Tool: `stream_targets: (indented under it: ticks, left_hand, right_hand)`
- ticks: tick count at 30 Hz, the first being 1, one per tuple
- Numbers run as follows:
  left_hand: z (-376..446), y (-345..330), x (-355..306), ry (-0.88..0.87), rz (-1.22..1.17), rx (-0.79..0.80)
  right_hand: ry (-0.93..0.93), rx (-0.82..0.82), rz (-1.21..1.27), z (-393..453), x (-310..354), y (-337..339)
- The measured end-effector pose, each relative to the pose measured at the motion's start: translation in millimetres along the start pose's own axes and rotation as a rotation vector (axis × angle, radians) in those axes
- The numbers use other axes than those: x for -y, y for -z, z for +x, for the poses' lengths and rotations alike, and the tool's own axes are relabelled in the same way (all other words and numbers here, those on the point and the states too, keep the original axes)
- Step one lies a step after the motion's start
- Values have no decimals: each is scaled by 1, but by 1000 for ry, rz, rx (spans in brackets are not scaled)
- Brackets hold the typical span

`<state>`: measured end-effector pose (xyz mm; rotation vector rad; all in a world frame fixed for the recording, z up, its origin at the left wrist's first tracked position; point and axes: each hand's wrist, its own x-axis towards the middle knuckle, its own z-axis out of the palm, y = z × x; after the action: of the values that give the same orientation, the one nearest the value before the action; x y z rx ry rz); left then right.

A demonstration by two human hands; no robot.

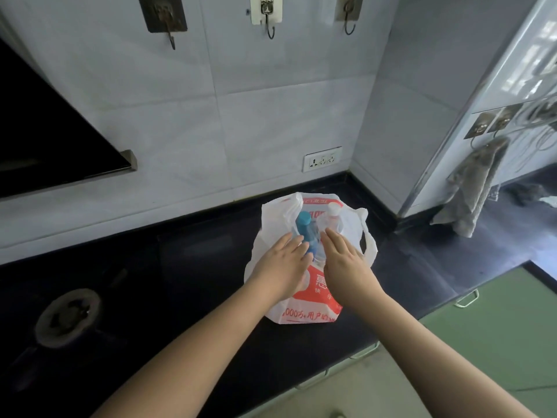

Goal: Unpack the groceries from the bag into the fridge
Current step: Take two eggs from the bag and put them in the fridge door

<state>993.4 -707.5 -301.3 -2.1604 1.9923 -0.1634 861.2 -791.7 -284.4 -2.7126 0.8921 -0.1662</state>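
White bag [304, 309], two bottles inside, two hands flat above, left hand [281, 267], right hand [346, 263]

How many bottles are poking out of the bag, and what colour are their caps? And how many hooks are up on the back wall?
Blue-capped bottle: 1
White-capped bottle: 1
Hooks on the back wall: 3
Total: 5

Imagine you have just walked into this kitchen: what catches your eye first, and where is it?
First comes the white and red plastic bag on the dark counter, with both hands over its open mouth: the left hand and the right hand. Between them a blue bottle and a clear bottle with a white cap stick up out of the bag. A grey towel hangs at the far right.
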Motion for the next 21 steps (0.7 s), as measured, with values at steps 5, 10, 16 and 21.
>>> stream_targets:
  ticks: [5,10,16,21]
  left_hand:
    - [9,-6,-2,55,117,94]
    - [7,-6,2,228,93,108]
    - [-5,-7,13,306,37,72]
    - [-14,-2,19,367,31,-58]
  right_hand:
    - [16,54,-138,6,-21,-2]
    - [39,109,-260,15,-41,2]
    - [38,106,-293,28,-65,5]
    - [80,95,-251,39,-69,7]
